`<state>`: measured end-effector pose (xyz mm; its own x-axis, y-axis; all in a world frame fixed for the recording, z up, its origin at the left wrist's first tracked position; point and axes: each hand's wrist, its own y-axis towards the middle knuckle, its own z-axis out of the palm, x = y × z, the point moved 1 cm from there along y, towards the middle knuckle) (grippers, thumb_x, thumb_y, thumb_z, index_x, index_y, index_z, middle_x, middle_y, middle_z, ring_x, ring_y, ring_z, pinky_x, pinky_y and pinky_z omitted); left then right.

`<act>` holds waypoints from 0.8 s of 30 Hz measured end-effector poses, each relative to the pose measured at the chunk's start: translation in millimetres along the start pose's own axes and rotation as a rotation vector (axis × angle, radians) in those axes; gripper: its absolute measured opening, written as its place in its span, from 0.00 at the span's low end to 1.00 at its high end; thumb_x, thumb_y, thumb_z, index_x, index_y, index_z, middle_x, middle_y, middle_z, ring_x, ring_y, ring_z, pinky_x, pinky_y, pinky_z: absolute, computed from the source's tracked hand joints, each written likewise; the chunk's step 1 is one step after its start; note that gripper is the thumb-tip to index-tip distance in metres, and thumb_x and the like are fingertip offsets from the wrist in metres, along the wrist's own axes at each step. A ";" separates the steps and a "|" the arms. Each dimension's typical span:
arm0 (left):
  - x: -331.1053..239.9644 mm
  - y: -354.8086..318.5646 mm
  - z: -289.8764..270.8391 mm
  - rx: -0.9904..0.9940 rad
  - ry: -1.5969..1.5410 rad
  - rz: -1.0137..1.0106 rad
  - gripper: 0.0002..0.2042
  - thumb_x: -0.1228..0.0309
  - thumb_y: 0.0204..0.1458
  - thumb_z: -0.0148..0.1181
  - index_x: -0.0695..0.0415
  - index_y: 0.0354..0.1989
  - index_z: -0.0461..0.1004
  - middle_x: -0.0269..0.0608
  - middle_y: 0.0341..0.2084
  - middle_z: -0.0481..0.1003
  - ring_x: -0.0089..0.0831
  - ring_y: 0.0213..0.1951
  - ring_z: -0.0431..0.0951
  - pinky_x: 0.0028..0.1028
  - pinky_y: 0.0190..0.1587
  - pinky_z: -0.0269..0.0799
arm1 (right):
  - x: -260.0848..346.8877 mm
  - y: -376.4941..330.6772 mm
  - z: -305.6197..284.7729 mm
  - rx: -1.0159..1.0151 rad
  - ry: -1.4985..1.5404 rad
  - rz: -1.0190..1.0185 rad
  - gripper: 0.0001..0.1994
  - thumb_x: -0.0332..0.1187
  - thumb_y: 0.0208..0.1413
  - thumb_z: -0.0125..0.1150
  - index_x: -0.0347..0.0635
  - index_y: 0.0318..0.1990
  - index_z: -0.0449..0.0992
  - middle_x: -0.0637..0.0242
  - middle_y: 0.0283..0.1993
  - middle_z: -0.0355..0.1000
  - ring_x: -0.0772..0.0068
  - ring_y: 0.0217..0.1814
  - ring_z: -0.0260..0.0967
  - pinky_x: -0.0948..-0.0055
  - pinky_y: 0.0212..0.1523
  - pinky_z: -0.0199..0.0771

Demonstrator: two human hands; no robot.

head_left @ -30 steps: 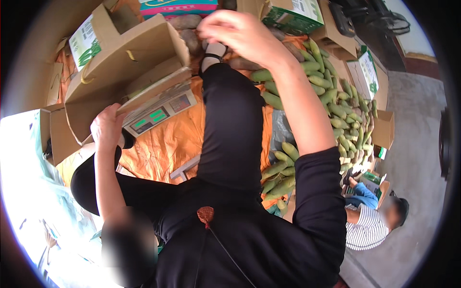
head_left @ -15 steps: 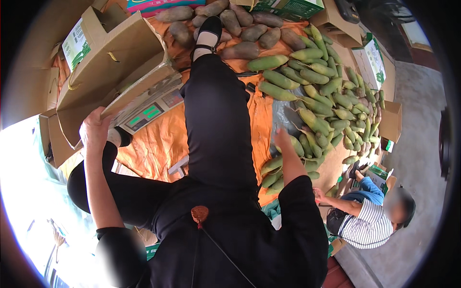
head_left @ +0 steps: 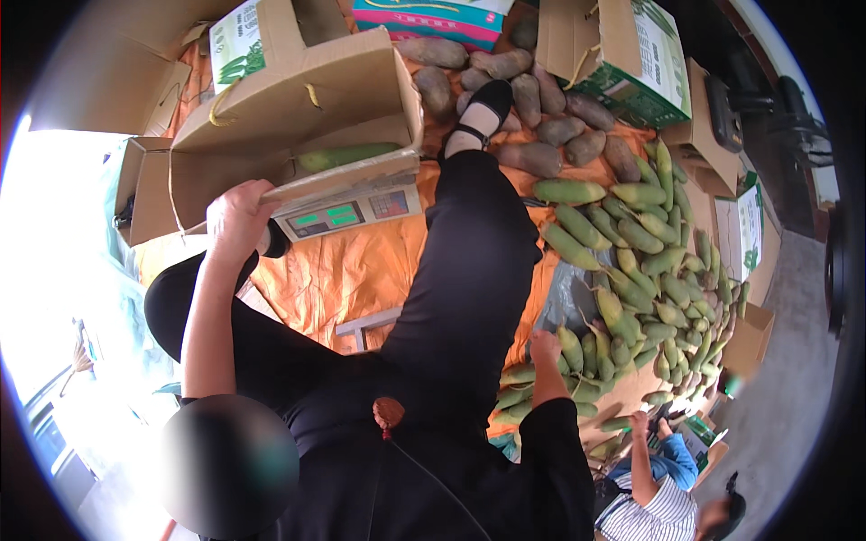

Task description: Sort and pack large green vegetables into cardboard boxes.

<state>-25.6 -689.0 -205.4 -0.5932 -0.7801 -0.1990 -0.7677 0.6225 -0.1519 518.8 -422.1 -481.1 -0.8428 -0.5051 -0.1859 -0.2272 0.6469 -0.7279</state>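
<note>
My left hand (head_left: 239, 216) is closed on the near edge of an open cardboard box (head_left: 293, 99). One green radish (head_left: 347, 158) lies inside that box. The box rests over a digital scale (head_left: 343, 212) with a lit green display. My right hand (head_left: 546, 347) is beside the near left edge of a big heap of green radishes (head_left: 631, 234). Its fingers look curled in; whether they hold anything is hidden.
Dark reddish-brown roots (head_left: 532, 158) lie around my shoe on an orange sheet (head_left: 307, 279). Other boxes (head_left: 622, 63) stand at the far right. At lower right a co-worker in a striped shirt (head_left: 649, 514) holds a green radish (head_left: 616, 424). A grey bar frame (head_left: 365, 325) is near my leg.
The view has shifted, so the box and heap sit farther right, and the radish in the box now shows. My right hand's fingers have curled. The co-worker's arm has lifted with a radish.
</note>
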 end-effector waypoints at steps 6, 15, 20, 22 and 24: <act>-4.5 -2.2 -1.6 0.011 0.030 0.030 0.07 0.68 0.45 0.61 0.54 0.32 0.75 0.39 0.29 0.75 0.40 0.36 0.76 0.36 0.39 0.72 | -51.2 2.0 17.2 -0.254 0.757 0.033 0.09 0.34 0.52 0.57 0.38 0.35 0.77 0.59 0.29 0.74 0.63 0.30 0.72 0.67 0.33 0.70; -0.8 -2.6 -2.7 0.026 0.044 0.046 0.06 0.67 0.45 0.60 0.52 0.31 0.75 0.35 0.28 0.75 0.36 0.36 0.76 0.35 0.40 0.72 | -80.5 -52.7 -62.6 -0.470 1.562 0.152 0.07 0.27 0.56 0.50 0.35 0.36 0.74 0.72 0.28 0.67 0.79 0.27 0.62 0.78 0.31 0.65; 4.0 -5.2 -5.3 -0.008 0.000 0.082 0.05 0.71 0.44 0.60 0.55 0.30 0.75 0.39 0.27 0.74 0.40 0.36 0.76 0.36 0.38 0.72 | -5.3 -83.2 -202.9 -0.537 1.894 -0.167 0.06 0.31 0.59 0.52 0.39 0.39 0.68 0.72 0.32 0.63 0.80 0.33 0.60 0.70 0.49 0.65; 4.2 -2.3 -2.3 -0.011 -0.003 0.092 0.05 0.70 0.44 0.60 0.55 0.31 0.75 0.39 0.27 0.74 0.39 0.36 0.76 0.36 0.38 0.72 | 31.1 -102.4 -268.8 -0.552 1.968 -0.413 0.07 0.33 0.60 0.52 0.39 0.39 0.66 0.70 0.33 0.61 0.77 0.34 0.59 0.64 0.57 0.59; 3.2 0.0 -0.8 -0.009 -0.007 0.108 0.06 0.70 0.44 0.60 0.54 0.31 0.75 0.38 0.27 0.74 0.39 0.36 0.76 0.36 0.38 0.72 | 56.4 -118.5 -327.9 -0.485 1.942 -0.746 0.07 0.33 0.61 0.52 0.40 0.38 0.65 0.70 0.32 0.59 0.76 0.34 0.58 0.61 0.60 0.55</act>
<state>-27.7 -691.6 -205.3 -0.6710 -0.7079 -0.2203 -0.7014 0.7025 -0.1210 338.2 -339.9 -188.9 0.2090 0.2037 0.9565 -0.4795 0.8738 -0.0814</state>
